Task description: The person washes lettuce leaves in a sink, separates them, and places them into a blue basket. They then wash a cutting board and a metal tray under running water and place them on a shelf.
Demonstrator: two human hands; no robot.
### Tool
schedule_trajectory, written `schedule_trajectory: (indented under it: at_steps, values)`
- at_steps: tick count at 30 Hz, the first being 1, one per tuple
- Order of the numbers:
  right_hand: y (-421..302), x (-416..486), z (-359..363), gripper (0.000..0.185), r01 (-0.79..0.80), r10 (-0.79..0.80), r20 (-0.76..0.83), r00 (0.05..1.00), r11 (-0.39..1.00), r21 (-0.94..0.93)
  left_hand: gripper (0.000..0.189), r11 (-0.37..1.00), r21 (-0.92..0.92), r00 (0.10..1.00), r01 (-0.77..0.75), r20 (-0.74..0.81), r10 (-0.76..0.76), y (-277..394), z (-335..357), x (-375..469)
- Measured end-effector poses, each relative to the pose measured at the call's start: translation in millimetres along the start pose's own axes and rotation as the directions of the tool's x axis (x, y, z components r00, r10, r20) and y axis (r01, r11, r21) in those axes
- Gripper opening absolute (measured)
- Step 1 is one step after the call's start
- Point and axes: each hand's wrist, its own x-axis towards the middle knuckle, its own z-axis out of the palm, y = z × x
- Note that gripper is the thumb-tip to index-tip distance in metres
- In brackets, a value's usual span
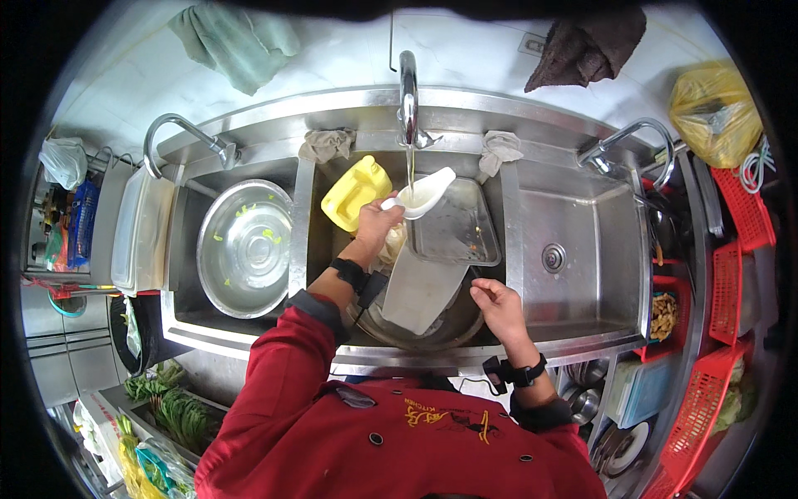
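Note:
My left hand (pixel 378 226) grips the handle of a white sauce boat (pixel 432 193) above the middle sink. Water from the chrome faucet (pixel 408 103) runs into the boat. My right hand (pixel 500 308) hovers over the right front part of that sink with its fingers curled; a dark thing lies close to its fingertips, and whether it is held cannot be seen. Below the boat are a rectangular metal tray (pixel 458 227) and a pale flat rectangular piece (pixel 416 294). Both lie over a large round metal bowl (pixel 399 340). A yellow plastic jug (pixel 349 198), cut open, is left of the boat.
In the left sink sits a metal basin (pixel 252 249) with green leaf scraps. The right sink has a drain (pixel 553 257). Grey cloths (pixel 327 145) rest on the back ledge. Red plastic baskets (pixel 698 405) line the right side; leafy greens (pixel 181 415) lie at lower left.

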Motion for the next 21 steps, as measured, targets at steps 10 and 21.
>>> schedule_trajectory:
  at_steps: [10,21]
  values:
    - [2,-4,15,0.031,0.015,-0.017,-0.017,1.000,0.994,-0.110,0.029,0.964,-0.212,0.986,0.158,0.079,-0.145,6,-5,-29]
    - [6,-6,27,0.030,-0.016,0.013,-0.028,1.000,0.994,-0.110,0.019,0.931,-0.332,0.985,0.153,0.127,-0.117,15,-2,-21]
